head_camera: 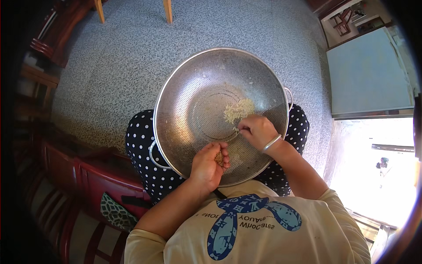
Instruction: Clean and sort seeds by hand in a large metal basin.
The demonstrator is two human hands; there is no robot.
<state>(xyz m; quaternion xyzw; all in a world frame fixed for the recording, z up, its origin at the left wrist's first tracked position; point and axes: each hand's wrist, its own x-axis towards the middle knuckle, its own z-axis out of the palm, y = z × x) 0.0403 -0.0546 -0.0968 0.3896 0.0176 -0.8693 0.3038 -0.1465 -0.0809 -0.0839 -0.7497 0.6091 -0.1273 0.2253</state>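
A large perforated stainless steel colander with two loop handles rests across my lap, on polka-dot trousers. Inside it, right of the middle, lies a small heap of pale seeds or kernels. My left hand is over the colander's near side, its fingers curled around some small brown pieces that show in the palm. Just below the pale heap is my right hand, a bangle on its wrist; the fingertips are pinched together, and whether something small is between them cannot be told.
Speckled floor surrounds my knees. A dark red wooden bench with a patterned cloth on it is at the left. Two wooden legs stand at the top. On the right are a pale panel and a bright doorway.
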